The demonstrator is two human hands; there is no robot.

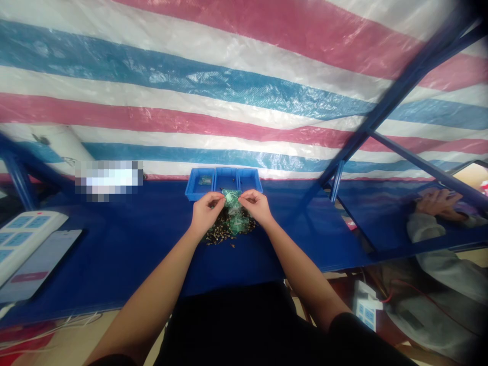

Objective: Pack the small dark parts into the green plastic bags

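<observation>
My left hand (206, 207) and my right hand (254, 203) meet over the blue table (125, 244), both pinched on a small green plastic bag (231, 197) held between them. Under the hands lies a pile of small dark screws (221, 234) mixed with more green bags (238, 223). Just behind them a row of three blue bins (224, 182) stands against the striped tarp; the left bin holds a green bag, the middle one a few dark bits.
A white power strip (23, 236) and a phone (40, 264) lie at the left edge. A blue metal frame (385, 107) crosses on the right. Another person's hand (436, 202) and pale sleeve rest on the neighbouring table at right.
</observation>
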